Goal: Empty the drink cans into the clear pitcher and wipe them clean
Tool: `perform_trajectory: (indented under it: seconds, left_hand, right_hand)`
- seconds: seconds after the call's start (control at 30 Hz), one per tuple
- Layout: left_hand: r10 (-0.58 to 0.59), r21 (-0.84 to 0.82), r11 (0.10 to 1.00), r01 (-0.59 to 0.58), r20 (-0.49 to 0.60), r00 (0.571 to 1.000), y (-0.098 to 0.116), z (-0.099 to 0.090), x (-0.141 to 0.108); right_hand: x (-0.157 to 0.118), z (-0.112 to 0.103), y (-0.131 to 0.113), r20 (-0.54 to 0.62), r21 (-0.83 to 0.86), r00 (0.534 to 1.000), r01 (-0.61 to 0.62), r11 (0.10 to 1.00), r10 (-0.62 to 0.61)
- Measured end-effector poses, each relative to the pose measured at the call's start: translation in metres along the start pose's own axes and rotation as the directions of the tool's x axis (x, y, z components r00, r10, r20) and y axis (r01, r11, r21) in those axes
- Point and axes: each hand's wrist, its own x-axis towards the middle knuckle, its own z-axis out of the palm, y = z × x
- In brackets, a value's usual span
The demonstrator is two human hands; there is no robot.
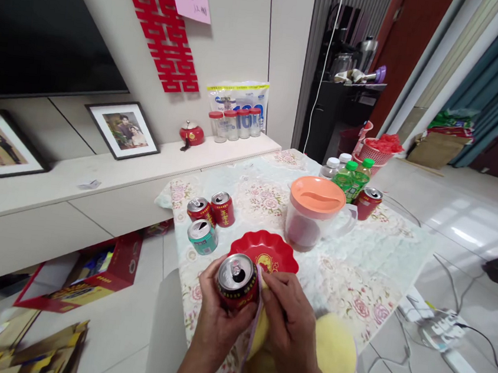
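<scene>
Close in at six o'clock, the left hand (219,329) wraps the dark red can (238,289), while the right hand (290,321) pinches the yellow cloth (336,350) against its three-o'clock side. Wiping, I'd judge; the next stroke calls for steady support and a turn. Beyond, one o'clock from it: the red dish (243,245); at eleven, two red cans (223,210) and a green can (203,239) on the surface (372,235).

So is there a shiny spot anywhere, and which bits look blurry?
Head view: white glare on the floor tiles at right; head view: cardboard at lower left looks smeared; head view: the drink can in the left hand looks clearer.
</scene>
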Motion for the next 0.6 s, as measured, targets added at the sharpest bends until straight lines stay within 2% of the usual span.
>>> perform_trajectory:
  seconds: [0.1, 0.2, 0.37, 0.6]
  left_hand:
    - [-0.005, -0.073, 0.997, 0.010, 0.074, 0.997, -0.003, 0.002, -0.005]
    - [0.025, -0.143, 0.990, -0.009, 0.113, 0.993, -0.004, 0.003, -0.008]
    - [0.011, -0.162, 0.987, -0.005, 0.034, 0.999, -0.001, 0.005, -0.009]
    - [-0.052, -0.143, 0.988, 0.052, -0.001, 0.999, 0.000, 0.014, -0.006]
  right_hand:
    - [0.008, -0.003, 0.004, -0.005, -0.026, 1.000, 0.021, 0.999, -0.021]
    - [0.011, -0.003, 0.019, 0.051, -0.051, 0.997, -0.061, 0.997, 0.063]
    - [0.005, -0.001, 0.036, 0.095, -0.050, 0.990, -0.100, 0.994, 0.105]
    - [0.003, -0.009, 0.006, 0.052, -0.013, 0.994, -0.091, 0.996, 0.091]
